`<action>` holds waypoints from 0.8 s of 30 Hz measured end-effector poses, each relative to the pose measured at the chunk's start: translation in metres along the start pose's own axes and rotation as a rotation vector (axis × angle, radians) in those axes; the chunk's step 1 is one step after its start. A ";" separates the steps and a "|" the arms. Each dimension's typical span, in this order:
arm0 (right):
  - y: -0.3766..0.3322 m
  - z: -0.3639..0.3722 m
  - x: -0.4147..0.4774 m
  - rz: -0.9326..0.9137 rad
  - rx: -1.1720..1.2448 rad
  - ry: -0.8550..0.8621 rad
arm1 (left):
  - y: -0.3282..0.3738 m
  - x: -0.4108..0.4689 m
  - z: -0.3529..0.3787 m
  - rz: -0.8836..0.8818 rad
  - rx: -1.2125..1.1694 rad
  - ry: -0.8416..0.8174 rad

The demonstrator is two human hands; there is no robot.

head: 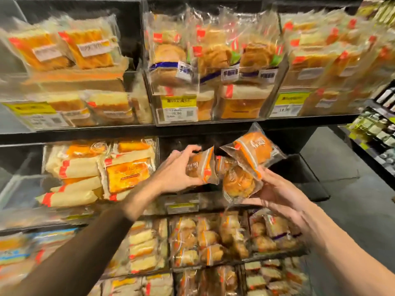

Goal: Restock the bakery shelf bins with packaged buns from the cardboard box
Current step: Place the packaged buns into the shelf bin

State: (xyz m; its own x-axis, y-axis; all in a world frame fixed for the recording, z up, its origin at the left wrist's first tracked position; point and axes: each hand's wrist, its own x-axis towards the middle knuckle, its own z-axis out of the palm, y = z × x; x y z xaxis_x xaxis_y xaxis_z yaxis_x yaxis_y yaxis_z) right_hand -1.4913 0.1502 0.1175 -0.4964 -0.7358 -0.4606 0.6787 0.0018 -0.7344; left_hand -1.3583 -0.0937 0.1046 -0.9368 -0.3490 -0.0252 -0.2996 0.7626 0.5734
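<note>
Cellophane-wrapped bun (202, 165) gripped by left hand (174, 170) at the dark middle-shelf bin (181, 201) | right hand (280, 195) grasps spare buns (254, 154) alongside | advice: seat each pack rearmost first, label forward, without crushing.

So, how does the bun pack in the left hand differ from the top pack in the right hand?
The left-hand pack is gripped alone by the left hand; the top right-hand pack shares the right hand with at least a lower pack. The left-hand pack sits lower, turned nearly edge-on; the top right-hand pack shows its face. Both have clear wrappers with an orange stripe.
</note>
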 end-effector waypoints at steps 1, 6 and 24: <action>-0.006 -0.005 0.007 0.015 -0.016 -0.006 | -0.003 0.008 0.002 -0.016 0.038 0.005; -0.021 -0.021 0.036 0.084 -0.074 -0.061 | -0.014 0.036 0.024 -0.159 0.357 -0.143; -0.028 -0.034 0.053 0.218 -0.151 -0.146 | -0.043 0.059 0.071 -0.296 0.901 -0.455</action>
State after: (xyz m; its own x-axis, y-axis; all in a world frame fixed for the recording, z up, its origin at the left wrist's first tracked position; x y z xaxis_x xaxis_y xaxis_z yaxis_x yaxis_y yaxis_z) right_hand -1.5552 0.1338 0.0970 -0.2570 -0.7967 -0.5470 0.6672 0.2632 -0.6968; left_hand -1.4140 -0.1082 0.0204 -0.7278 -0.4928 -0.4769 -0.3765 0.8684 -0.3228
